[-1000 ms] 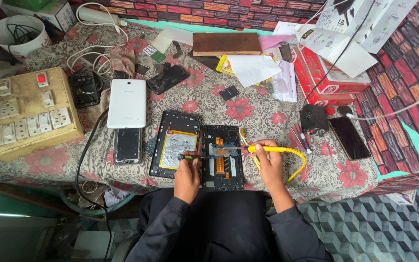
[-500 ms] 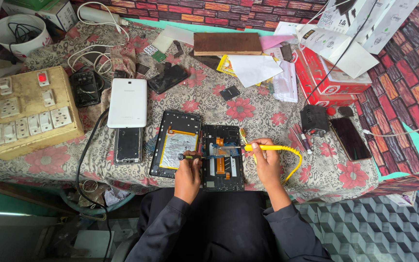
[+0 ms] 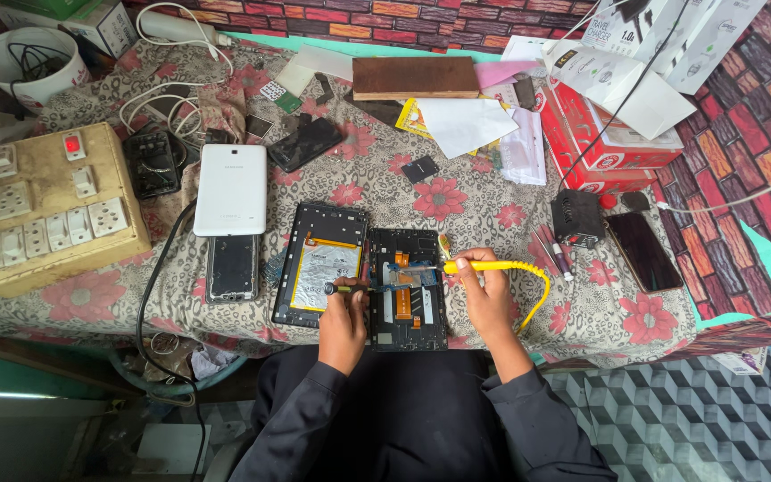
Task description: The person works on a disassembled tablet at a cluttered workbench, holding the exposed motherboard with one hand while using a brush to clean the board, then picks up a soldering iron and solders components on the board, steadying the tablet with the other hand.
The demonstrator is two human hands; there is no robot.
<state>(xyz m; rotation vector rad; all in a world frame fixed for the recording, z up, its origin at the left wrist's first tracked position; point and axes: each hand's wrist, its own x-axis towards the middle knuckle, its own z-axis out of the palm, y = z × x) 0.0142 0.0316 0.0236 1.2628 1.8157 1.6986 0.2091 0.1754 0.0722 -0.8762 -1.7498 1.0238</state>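
Both hands stay put: left hand (image 3: 343,308) still grips a small screwdriver (image 3: 347,288), right hand (image 3: 484,290) remains clamped on the yellow soldering iron (image 3: 479,266) over the opened tablet (image 3: 406,287).

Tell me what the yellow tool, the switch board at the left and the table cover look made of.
Yellow tool in the right hand: smooth plastic handle by its even gloss, with a coiled yellow cord, probably rubber or plastic. Switch board: pale box, likely wood, matt and scuffed, with white plastic switches. Table cover: printed cloth, soft folds at its edges.
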